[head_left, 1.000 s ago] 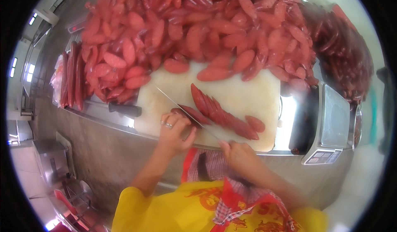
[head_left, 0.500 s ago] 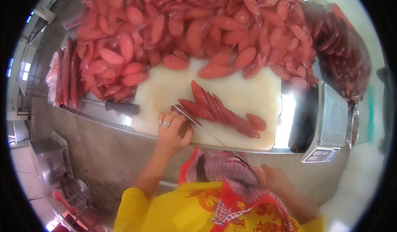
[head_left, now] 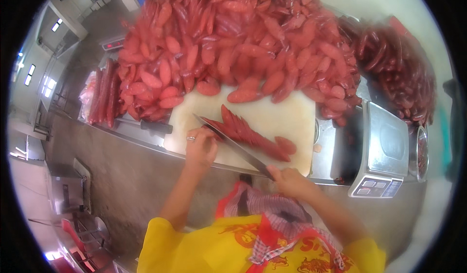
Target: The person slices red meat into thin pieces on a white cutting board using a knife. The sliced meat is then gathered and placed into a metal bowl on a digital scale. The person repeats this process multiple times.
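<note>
On a pale cutting board point(head_left: 197, 105), a row of slanted red sausage slices point(head_left: 250, 137) fans toward the lower right, with a loose slice at its right end. My right hand point(head_left: 291, 181) grips a long knife point(head_left: 248, 157) at the board's front edge. Its blade slants up and left along the near side of the slices, its tip close to my left fingers. My left hand point(head_left: 199, 149), with a ring on one finger, is closed at the row's left end around a sausage piece, mostly hidden by the fingers and blade.
A big heap of cut sausage slices point(head_left: 233, 49) rises behind the board. Whole sausages point(head_left: 103, 98) lie at left, beside a dark-handled knife point(head_left: 156, 126). At right stand a digital scale point(head_left: 384, 136), a metal bowl point(head_left: 421, 151) and a dark sausage pile point(head_left: 396, 71).
My right hand has moved up and forward from below the board's edge, bringing the knife forward past the left fingers. More of the blade's flat side shows. The whole view has shifted slightly.
</note>
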Action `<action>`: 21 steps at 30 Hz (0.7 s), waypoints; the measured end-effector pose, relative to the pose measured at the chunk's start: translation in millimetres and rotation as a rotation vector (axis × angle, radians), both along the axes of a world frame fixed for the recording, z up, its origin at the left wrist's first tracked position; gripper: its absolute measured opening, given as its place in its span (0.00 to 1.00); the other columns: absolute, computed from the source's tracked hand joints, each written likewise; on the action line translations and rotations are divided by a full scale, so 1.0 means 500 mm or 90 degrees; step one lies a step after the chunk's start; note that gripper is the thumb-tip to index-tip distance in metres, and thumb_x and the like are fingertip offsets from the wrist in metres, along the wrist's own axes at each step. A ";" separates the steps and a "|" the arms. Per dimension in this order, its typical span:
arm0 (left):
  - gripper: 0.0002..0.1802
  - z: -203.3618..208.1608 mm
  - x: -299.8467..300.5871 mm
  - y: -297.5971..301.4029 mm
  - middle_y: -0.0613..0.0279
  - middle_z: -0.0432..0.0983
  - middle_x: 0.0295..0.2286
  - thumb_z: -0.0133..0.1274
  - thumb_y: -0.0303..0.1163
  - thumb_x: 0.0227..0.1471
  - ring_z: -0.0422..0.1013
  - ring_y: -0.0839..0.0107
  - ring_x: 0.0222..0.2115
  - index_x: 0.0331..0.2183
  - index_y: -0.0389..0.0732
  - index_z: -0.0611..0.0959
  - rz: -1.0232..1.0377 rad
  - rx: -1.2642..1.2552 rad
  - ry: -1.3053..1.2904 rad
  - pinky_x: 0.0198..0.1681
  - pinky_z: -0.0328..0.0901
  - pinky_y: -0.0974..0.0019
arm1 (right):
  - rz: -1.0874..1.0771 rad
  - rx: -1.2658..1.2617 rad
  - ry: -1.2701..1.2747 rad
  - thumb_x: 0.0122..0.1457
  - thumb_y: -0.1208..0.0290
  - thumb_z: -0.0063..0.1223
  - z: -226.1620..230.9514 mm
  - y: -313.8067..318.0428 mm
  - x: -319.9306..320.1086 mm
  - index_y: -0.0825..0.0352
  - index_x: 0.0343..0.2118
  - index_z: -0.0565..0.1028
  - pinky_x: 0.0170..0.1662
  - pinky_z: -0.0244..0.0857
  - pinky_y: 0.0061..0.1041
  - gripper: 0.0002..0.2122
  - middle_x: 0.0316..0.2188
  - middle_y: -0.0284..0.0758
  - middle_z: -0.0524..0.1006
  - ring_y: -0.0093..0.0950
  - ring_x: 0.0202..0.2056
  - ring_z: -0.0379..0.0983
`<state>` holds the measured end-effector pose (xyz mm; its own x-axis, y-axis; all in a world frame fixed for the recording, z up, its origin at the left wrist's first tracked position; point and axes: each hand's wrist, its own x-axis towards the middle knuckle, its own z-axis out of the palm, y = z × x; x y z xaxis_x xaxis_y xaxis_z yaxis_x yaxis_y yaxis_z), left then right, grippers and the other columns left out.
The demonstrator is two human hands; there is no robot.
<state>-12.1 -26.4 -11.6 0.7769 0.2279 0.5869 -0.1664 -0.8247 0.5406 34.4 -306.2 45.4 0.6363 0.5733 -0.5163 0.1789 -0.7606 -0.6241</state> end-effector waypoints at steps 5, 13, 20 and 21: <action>0.12 -0.004 0.064 -0.054 0.52 0.74 0.37 0.53 0.27 0.51 0.70 0.57 0.38 0.39 0.34 0.78 0.207 -0.288 0.013 0.44 0.64 0.60 | -0.307 0.048 0.333 0.60 0.35 0.30 0.008 -0.241 -0.068 0.72 0.21 0.73 0.16 0.60 0.28 0.37 0.10 0.35 0.66 0.28 0.11 0.64; 0.18 -0.002 0.174 -0.212 0.48 0.75 0.39 0.52 0.36 0.56 0.71 0.56 0.39 0.43 0.32 0.77 -0.101 -0.173 0.103 0.46 0.64 0.59 | -0.441 0.206 0.543 0.57 0.30 0.29 -0.027 -0.389 -0.120 0.69 0.21 0.68 0.11 0.54 0.26 0.37 0.09 0.34 0.63 0.25 0.07 0.56; 0.42 -0.016 0.127 -0.373 0.37 0.55 0.56 0.63 0.48 0.42 0.50 0.43 0.59 0.55 0.38 0.68 0.177 -0.121 0.133 0.63 0.42 0.49 | -0.326 0.223 0.550 0.57 0.30 0.27 -0.041 -0.307 -0.042 0.69 0.19 0.68 0.11 0.54 0.26 0.38 0.08 0.33 0.62 0.24 0.08 0.57; 0.45 -0.021 0.126 -0.383 0.37 0.52 0.58 0.65 0.49 0.39 0.48 0.43 0.60 0.55 0.39 0.67 0.203 -0.088 0.152 0.64 0.41 0.49 | -0.310 0.218 0.554 0.58 0.31 0.27 -0.038 -0.299 -0.029 0.69 0.18 0.68 0.10 0.54 0.26 0.38 0.08 0.33 0.63 0.24 0.08 0.57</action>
<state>51.0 -217.7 -22.1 0.7653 0.5429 0.3458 0.2290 -0.7317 0.6420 20.0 -455.8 26.4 0.3253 0.5562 -0.7648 -0.7114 -0.3889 -0.5854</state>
